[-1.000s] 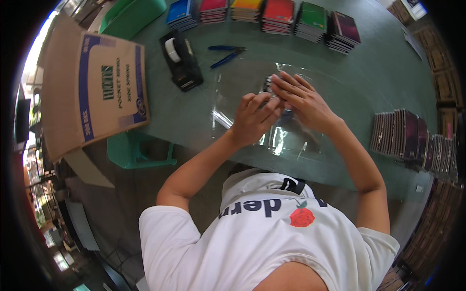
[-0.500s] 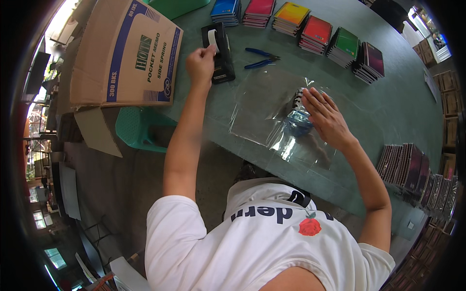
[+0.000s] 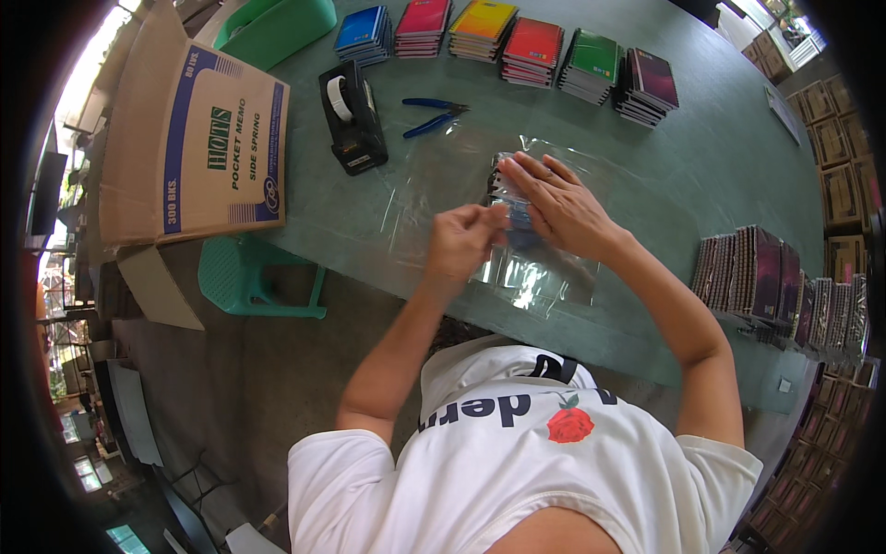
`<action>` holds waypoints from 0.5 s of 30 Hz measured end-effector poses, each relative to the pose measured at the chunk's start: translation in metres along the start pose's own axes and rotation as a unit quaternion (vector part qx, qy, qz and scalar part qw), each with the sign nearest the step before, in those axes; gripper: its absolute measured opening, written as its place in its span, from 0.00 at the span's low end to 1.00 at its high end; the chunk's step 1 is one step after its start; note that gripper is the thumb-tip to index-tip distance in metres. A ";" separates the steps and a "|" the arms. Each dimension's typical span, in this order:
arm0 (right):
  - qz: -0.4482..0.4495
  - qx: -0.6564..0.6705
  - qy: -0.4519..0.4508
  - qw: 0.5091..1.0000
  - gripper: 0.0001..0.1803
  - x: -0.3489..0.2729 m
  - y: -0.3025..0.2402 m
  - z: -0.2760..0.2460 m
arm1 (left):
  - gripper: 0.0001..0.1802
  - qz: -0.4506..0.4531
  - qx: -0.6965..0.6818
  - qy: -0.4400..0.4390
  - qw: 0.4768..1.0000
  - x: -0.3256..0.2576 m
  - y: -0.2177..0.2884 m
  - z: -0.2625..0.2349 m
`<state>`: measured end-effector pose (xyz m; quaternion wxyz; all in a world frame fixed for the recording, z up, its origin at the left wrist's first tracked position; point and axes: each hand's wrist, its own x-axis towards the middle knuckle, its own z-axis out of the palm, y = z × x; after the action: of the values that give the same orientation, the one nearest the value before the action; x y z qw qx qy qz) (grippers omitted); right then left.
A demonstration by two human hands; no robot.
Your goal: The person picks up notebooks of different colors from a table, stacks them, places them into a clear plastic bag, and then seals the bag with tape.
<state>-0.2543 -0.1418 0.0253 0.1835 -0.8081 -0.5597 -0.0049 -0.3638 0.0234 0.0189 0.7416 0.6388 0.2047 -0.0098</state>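
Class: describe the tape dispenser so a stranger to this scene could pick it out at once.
Find the large cardboard box at the left of the green table. Just to its right, before you reach the blue-handled pliers, sits the tape dispenser. Its long black body and white roll set it apart from the brown box and the blue pliers.

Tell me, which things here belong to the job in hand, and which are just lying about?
In the job:
- clear plastic sheet
- partly hidden bundle with black spiral binding, under the right hand
- probably the black tape dispenser with white roll

Apparently just lying about:
- blue-handled metal pliers
- green plastic stool
- long green plastic bin
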 end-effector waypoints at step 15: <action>0.284 0.411 -0.041 0.865 0.24 0.012 0.039 -0.012 | 0.40 0.380 0.335 -0.031 0.861 0.063 0.007 -0.011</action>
<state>-0.2118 -0.1467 0.0278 0.4694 -0.7830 -0.2639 0.3112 -0.3077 0.0511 0.0049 0.4349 0.8763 -0.0931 0.1852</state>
